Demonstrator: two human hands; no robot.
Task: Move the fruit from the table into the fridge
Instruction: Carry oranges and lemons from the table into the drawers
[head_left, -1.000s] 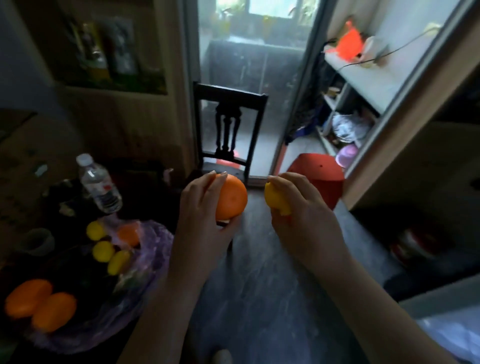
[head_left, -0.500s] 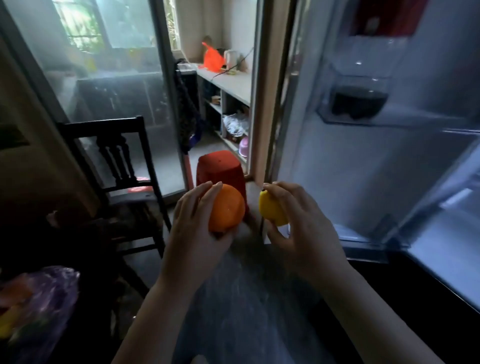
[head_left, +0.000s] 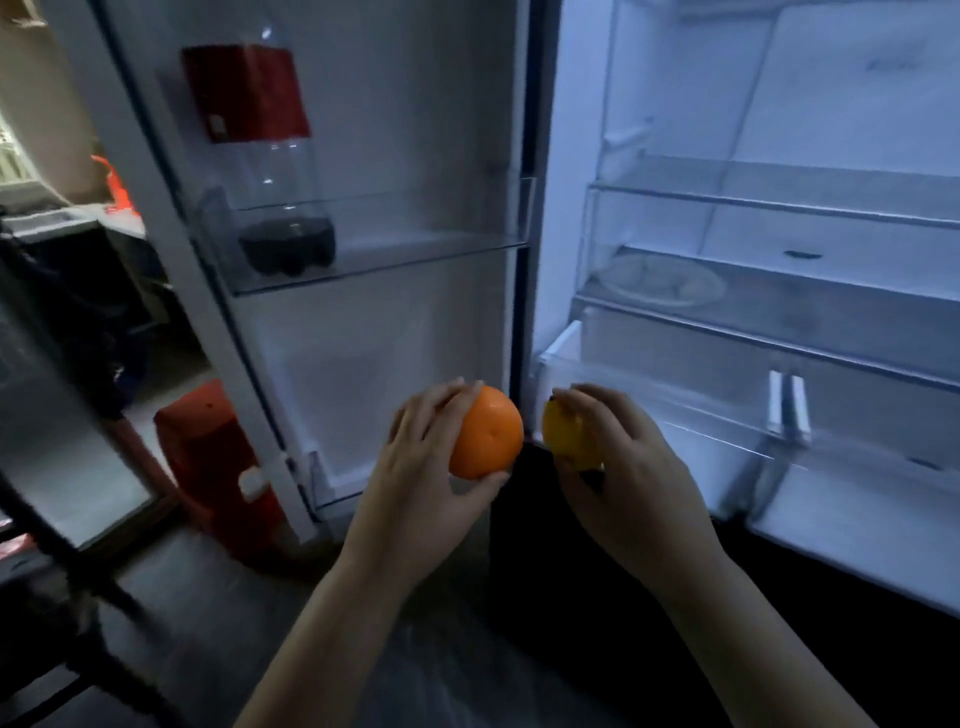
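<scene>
My left hand grips a round orange at chest height in front of the open fridge. A small yellow lemon sits in the curled fingers of my right hand, just right of the orange. Both fruits hover near the hinge line between the fridge door and the lit interior. The clear crisper drawer lies directly behind my right hand, pulled out a little. The table and the other fruit are out of view.
The fridge door stands open at left, with a large cola bottle in its shelf. A covered plate rests on a glass shelf inside. A red stool stands on the floor at lower left, a dark chair beside it.
The view has swung right from the table and chair to the open fridge. Both hands kept their fruit and now hang before the fridge interior.
</scene>
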